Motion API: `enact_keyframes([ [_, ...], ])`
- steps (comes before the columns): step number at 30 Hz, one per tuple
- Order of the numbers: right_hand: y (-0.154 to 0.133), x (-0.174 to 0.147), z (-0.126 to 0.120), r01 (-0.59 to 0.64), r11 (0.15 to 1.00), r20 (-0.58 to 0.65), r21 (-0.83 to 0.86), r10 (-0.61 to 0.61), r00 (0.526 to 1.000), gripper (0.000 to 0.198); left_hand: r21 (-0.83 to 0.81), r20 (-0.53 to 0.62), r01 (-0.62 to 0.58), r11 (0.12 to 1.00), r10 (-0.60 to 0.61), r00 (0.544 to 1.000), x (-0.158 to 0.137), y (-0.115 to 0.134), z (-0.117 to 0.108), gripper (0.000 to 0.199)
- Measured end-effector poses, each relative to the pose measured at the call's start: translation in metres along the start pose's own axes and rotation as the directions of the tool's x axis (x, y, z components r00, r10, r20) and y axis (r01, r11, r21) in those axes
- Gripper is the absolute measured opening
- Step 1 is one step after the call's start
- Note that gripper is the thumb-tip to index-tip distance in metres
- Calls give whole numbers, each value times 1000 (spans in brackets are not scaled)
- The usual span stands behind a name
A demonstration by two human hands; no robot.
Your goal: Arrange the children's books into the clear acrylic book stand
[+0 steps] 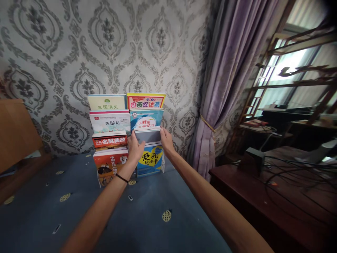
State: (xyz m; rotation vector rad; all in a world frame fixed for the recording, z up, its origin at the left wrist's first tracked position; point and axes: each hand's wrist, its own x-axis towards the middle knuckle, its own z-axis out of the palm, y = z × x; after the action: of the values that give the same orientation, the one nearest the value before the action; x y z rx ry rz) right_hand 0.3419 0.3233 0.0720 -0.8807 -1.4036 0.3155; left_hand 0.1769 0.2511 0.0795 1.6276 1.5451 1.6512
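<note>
Grey damask wallpaper (79, 52) fills the background, with a purple curtain (226, 77) tied back at the right and a bright window (295, 63) beyond it. Below lies a blue bed (158, 225) dotted with small round patches. A book rack (129, 137) stands on the bed against the wall, its covers facing me in two columns of stepped rows. The left column holds four books, the lowest an orange book (109, 168). The right column has a red and yellow book (146, 101) on top, a teal book (146, 118) under it, then a grey book (147, 135), and a blue and yellow book (150, 160) at the bottom.

Both my arms reach forward to the grey book. My left hand (134, 147), with a black band at the wrist, curls its fingers round the book's left edge. My right hand (166, 138) grips the right edge, thumb on the front. A dark wooden surface (263, 196) at the right carries black cables (297, 172).
</note>
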Motion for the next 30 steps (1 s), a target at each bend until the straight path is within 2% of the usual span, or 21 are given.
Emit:
enact_keyframes([
  [7,-4,4,-4,-95,994,1,52,96,995,55,-5,-6,-38,999,38,999,-3,3,2,86],
  [10,-4,11,-6,-93,994,-22,52,94,995,52,12,-26,-186,982,187,982,-6,7,-2,79],
  [12,-5,19,-6,-59,998,-37,38,60,998,50,41,-20,-307,951,308,951,-8,12,-8,73],
  [14,-7,30,-5,-12,1000,-33,20,12,999,49,68,-7,-372,926,373,928,-7,18,-14,67],
  [17,-13,50,-4,25,1000,-28,-1,-25,999,44,73,11,-371,926,372,928,-4,22,-21,64],
  [22,-22,76,-6,20,999,-70,-39,-23,997,30,56,30,-357,933,355,934,1,17,-22,62],
  [30,-25,77,-8,46,999,-146,-25,-50,988,25,49,54,-346,937,343,938,11,14,-20,63],
])
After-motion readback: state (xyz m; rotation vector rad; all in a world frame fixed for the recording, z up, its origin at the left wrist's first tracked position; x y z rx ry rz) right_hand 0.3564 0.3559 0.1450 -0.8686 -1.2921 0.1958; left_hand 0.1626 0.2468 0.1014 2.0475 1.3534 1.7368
